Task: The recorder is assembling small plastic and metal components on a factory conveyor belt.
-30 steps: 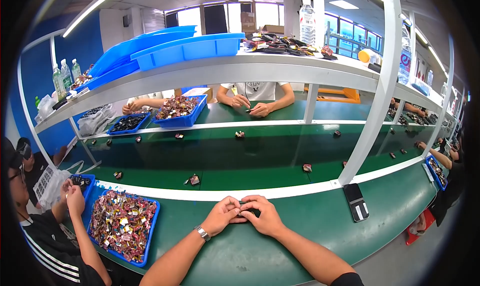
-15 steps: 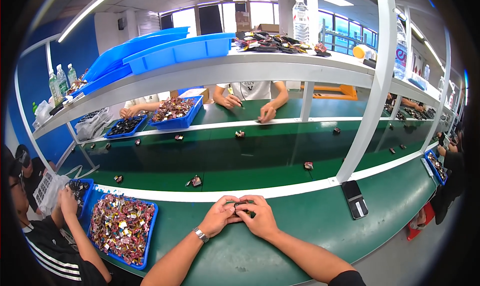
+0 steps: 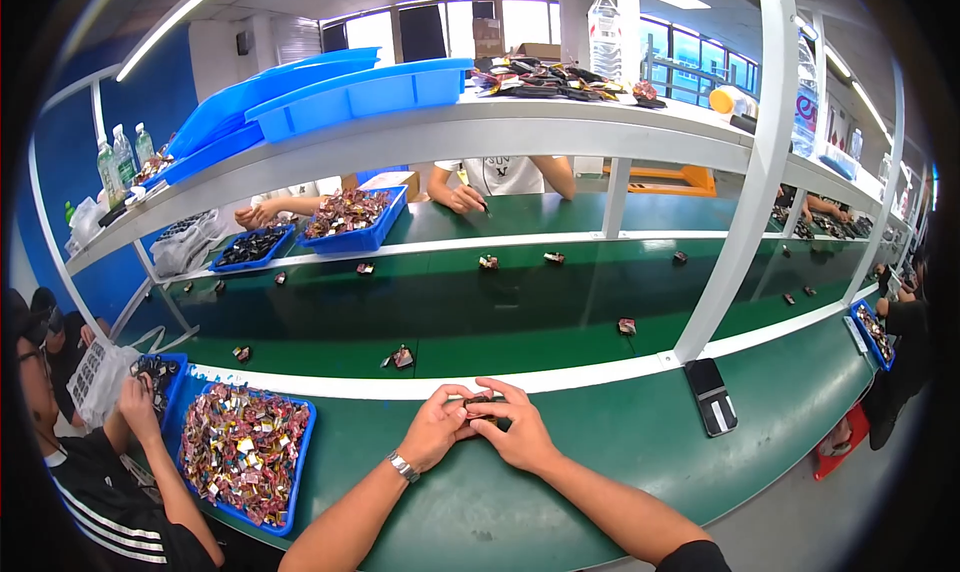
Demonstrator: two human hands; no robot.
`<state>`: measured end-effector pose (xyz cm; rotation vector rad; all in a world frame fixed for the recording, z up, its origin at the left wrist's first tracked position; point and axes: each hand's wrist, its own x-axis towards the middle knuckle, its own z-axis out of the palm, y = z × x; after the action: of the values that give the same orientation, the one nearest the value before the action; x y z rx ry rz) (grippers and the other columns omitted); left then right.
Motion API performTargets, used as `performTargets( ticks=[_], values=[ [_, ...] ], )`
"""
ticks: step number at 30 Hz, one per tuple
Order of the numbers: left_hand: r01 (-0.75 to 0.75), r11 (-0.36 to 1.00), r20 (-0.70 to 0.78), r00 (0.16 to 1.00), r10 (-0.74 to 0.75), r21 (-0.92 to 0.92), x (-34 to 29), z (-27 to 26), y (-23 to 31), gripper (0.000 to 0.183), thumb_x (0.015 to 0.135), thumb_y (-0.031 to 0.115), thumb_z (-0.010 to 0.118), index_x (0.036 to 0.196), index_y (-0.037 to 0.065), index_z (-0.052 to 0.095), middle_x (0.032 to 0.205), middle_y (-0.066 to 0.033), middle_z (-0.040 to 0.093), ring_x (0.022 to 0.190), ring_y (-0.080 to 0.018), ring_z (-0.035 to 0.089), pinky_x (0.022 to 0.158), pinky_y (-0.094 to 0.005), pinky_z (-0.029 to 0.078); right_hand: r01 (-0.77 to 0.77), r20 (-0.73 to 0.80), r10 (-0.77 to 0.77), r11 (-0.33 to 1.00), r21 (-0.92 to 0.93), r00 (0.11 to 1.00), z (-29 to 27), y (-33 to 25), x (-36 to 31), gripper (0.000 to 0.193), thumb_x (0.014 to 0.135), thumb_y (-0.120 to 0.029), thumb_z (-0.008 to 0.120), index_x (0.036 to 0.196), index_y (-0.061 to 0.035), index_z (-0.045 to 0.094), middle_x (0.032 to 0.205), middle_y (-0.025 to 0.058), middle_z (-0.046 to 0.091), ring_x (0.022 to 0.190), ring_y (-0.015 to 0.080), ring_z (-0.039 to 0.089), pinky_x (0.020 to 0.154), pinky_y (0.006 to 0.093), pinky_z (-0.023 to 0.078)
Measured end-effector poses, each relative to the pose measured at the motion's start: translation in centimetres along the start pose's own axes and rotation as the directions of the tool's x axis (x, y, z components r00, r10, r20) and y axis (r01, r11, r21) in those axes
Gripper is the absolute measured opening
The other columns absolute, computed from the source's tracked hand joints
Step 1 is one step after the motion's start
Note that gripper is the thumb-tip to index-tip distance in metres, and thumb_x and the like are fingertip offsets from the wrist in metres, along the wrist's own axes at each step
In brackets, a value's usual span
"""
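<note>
Over the green bench (image 3: 620, 442), my left hand (image 3: 436, 432) and my right hand (image 3: 518, 434) meet with fingers closed round one small dark electronic part (image 3: 484, 402). Fingers cover most of it, so its exact kind is hard to make out. A metal-banded watch (image 3: 403, 467) circles my left wrist. To the left of my hands stands a blue tray (image 3: 298, 472) heaped with small reddish wired circuit pieces (image 3: 240, 442). Just beyond my fingers runs a white rail (image 3: 350, 390), then a dark green conveyor belt (image 3: 480, 347).
Loose circuit pieces ride the belt, one (image 3: 402, 357) near the rail. A black and white phone-like device (image 3: 710, 397) lies on the right. A white post (image 3: 735, 192) rises from the rail to a shelf (image 3: 560, 132). Co-workers sit left and opposite; one's arm (image 3: 165, 467) is near the tray.
Pieces on the belt have shifted slightly right, and another has appeared on its far side. My right fingers have lifted a little on the part. The opposite co-worker's hand has withdrawn from the far rail.
</note>
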<state>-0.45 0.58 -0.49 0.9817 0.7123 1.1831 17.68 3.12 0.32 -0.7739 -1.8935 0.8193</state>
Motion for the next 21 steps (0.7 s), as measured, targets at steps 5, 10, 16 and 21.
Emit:
performTargets(
  ticks=[5, 10, 16, 21],
  values=[
    [-0.026, 0.996, 0.073, 0.997, 0.033, -0.086, 0.4, -0.22, -0.67, 0.024, 0.1, 0.01, 0.055, 0.122, 0.01, 0.044, 0.144, -0.0184, 0.049, 0.123, -0.0253, 0.057, 0.104, -0.0441, 0.048, 0.076, -0.038, -0.08, 0.993, -0.095, 0.996, -0.42, -0.08, 0.12, 0.021, 0.083, -0.009, 0.072, 0.104, -0.0118, 0.075, 0.136, 0.0072, 0.055, 0.125, 0.0302, 0.048, 0.102, 0.0393, 0.047],
    [-0.039, 0.996, 0.084, 0.995, 0.046, -0.082, 0.26, -0.28, -0.76, 0.023, 0.1, 0.01, 0.055, 0.121, 0.011, 0.045, 0.145, -0.0172, 0.048, 0.123, -0.0255, 0.056, 0.106, -0.0454, 0.047, 0.073, -0.064, -0.079, 0.993, -0.092, 0.995, -0.45, -0.5, -0.11, 0.02, 0.081, -0.004, 0.071, 0.099, -0.009, 0.076, 0.133, 0.0094, 0.057, 0.123, 0.0294, 0.05, 0.094, 0.0363, 0.053],
    [-0.07, 0.997, 0.022, 0.997, 0.07, -0.025, 0.26, -0.51, -0.54, 0.02, 0.102, 0.01, 0.052, 0.12, 0.011, 0.045, 0.146, -0.0172, 0.048, 0.123, -0.0234, 0.057, 0.102, -0.0412, 0.049, 0.156, -0.049, -0.166, 0.973, -0.168, 0.985, 0.03, -0.9, 0.52, 0.02, 0.082, -0.005, 0.071, 0.102, -0.0083, 0.074, 0.136, 0.0106, 0.055, 0.124, 0.0301, 0.049, 0.1, 0.0393, 0.047],
    [-0.056, 0.998, 0.007, 0.998, 0.056, -0.028, -0.28, -0.42, -0.28, 0.022, 0.101, 0.01, 0.053, 0.122, 0.011, 0.044, 0.142, -0.0166, 0.05, 0.12, -0.0227, 0.058, 0.101, -0.0405, 0.05, 0.155, -0.046, -0.165, 0.973, -0.169, 0.985, 0.21, -0.86, 0.3, 0.02, 0.082, -0.007, 0.071, 0.103, -0.0081, 0.073, 0.133, 0.0113, 0.055, 0.122, 0.0308, 0.051, 0.099, 0.0408, 0.047]
  ],
)
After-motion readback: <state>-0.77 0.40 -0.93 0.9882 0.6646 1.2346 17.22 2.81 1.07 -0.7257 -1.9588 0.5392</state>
